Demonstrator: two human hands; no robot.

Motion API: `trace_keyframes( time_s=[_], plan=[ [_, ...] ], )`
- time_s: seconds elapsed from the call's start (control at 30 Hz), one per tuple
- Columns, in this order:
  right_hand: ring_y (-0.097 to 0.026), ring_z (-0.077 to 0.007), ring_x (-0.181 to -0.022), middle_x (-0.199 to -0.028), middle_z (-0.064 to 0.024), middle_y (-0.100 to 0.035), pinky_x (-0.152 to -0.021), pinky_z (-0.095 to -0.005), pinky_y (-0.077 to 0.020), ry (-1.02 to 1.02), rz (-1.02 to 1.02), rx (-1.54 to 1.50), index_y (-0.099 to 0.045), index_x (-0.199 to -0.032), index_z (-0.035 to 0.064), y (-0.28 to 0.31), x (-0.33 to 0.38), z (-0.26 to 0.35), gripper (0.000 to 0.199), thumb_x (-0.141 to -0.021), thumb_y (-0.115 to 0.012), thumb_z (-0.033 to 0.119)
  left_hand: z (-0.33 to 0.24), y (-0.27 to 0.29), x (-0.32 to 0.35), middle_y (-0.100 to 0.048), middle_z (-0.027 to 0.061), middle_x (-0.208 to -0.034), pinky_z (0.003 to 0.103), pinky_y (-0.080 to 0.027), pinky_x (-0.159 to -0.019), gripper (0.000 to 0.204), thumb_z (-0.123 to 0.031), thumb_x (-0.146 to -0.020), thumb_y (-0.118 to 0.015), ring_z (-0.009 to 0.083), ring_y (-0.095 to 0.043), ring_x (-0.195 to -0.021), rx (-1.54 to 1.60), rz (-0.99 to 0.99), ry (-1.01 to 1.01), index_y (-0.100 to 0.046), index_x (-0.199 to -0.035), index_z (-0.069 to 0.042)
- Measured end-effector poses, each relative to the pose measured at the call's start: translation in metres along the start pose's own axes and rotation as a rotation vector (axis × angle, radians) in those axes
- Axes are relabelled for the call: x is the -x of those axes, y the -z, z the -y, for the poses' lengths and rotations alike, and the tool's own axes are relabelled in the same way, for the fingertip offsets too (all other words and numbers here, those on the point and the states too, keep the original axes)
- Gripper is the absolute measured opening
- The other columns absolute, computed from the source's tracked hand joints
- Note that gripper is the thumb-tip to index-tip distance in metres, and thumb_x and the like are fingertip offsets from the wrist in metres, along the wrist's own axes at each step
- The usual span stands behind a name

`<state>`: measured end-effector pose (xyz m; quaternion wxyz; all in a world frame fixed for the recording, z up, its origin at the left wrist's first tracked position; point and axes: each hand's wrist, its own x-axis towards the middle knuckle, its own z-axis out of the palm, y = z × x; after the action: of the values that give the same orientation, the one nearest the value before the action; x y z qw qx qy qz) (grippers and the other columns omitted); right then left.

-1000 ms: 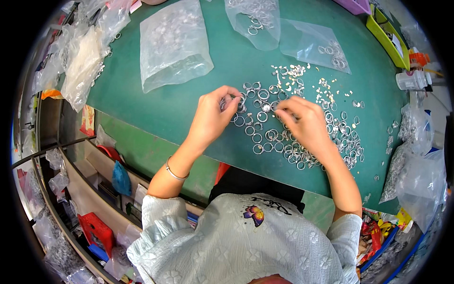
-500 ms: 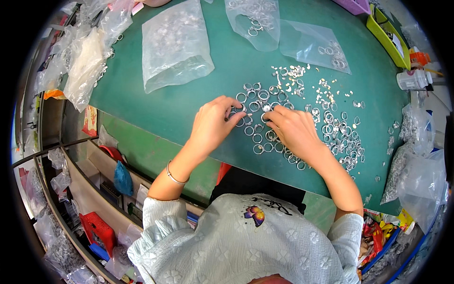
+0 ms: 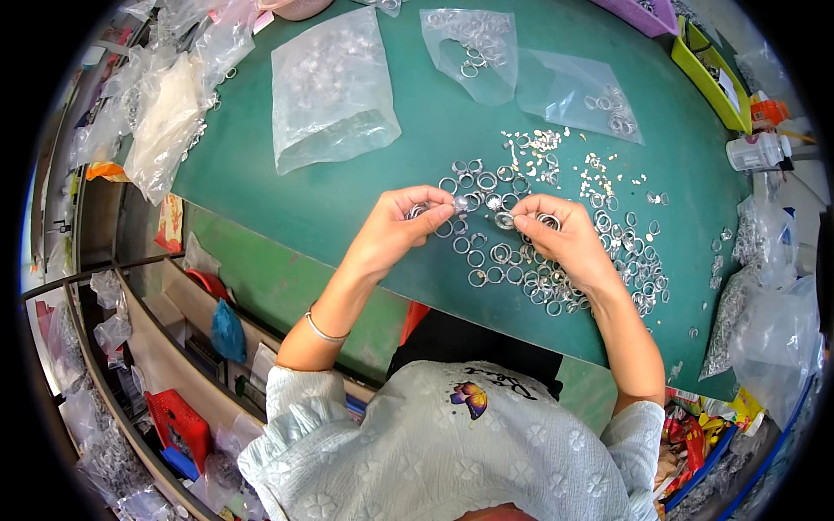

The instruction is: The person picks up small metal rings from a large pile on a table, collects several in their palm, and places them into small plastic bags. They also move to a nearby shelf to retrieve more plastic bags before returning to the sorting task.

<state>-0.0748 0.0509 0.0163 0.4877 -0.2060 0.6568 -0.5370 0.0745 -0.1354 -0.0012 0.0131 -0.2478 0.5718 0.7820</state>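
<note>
Head view, looking down at a green mat [image 3: 347,208] w/ both hands raised just over a scatter of metal rings [image 3: 556,269]. Left hand [image 3: 395,234] comes in from lower left, fingers curled narrow, thumb and forefinger pinched on a small ring [image 3: 459,204] at the tips; a second ring [image 3: 418,210] seems tucked under the fingers (too small to be sure). Right hand [image 3: 569,243] comes in from lower right, also curled tight, pinching a ring [image 3: 505,220] at the fingertips, another ring [image 3: 548,220] showing at the knuckles. The two pinched rings sit near each other but apart, between the hands, above the pile. Loose rings spread under and to the right of the right hand, touching and overlapping in places. Beyond them, small silver bits [image 3: 556,156] lie scattered toward the far side. Three clear bags lie flat on the mat: a big bag [image 3: 330,87] far left, a mid bag [image 3: 473,52] w/ rings inside, a right bag [image 3: 578,104] w/ a few rings. More plastic bags [image 3: 165,113] are heaped at the left edge, a yellow tray [image 3: 708,74] and a white bottle [image 3: 756,152] at far right. A thin bracelet [image 3: 323,330] sits on the left wrist.
</note>
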Motion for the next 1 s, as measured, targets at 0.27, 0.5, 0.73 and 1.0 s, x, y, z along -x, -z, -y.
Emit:
trace_keyframes(
  time_s=[0.27,0.5,0.73,1.0],
  plan=[
    [-0.032,-0.002,-0.046,-0.062,0.0052,-0.04,-0.041,-0.0182,-0.0235,-0.16,0.135,-0.51,-0.055,-0.096,0.0016,0.0,0.002,-0.007,0.015,-0.091,-0.054,0.015,0.011,-0.001,-0.003,-0.054,-0.0049,-0.076,0.016,-0.031,-0.05,0.013,-0.016,-0.089,-0.059,0.0015,-0.042,-0.063,0.165,0.096,0.02,-0.061,-0.097,-0.006],
    [-0.032,-0.0015,-0.048,-0.065,0.0047,-0.044,-0.042,-0.0178,-0.0219,-0.098,0.149,-0.468,-0.056,-0.097,0.0022,-0.016,0.007,-0.01,0.015,-0.092,-0.054,0.016,0.009,-0.014,0.004,-0.054,0.0005,-0.081,0.017,-0.035,-0.052,0.016,-0.019,-0.091,-0.054,0.0058,-0.045,-0.065,0.405,0.152,0.145,-0.057,-0.097,-0.005],
    [-0.048,-0.0094,-0.056,-0.065,0.0022,-0.052,-0.051,-0.0246,-0.0392,0.282,-0.06,0.129,-0.057,-0.097,0.0001,-0.03,0.014,-0.014,0.015,-0.087,-0.059,0.011,0.016,-0.032,0.01,-0.064,0.0029,-0.093,0.024,-0.049,-0.065,0.014,-0.019,-0.092,-0.054,0.0118,-0.062,-0.083,0.472,0.14,0.136,-0.058,-0.099,-0.008],
    [-0.052,-0.0113,-0.06,-0.065,-0.0049,-0.054,-0.057,-0.0274,-0.0431,0.478,-0.249,0.426,-0.057,-0.1,0.0016,-0.035,0.023,-0.007,0.023,-0.08,-0.066,0.008,0.028,-0.038,0.017,-0.063,0.0046,-0.094,0.025,-0.049,-0.068,0.016,-0.019,-0.091,-0.056,0.014,-0.062,-0.085,0.511,0.181,0.096,-0.058,-0.1,-0.007]
  ],
)
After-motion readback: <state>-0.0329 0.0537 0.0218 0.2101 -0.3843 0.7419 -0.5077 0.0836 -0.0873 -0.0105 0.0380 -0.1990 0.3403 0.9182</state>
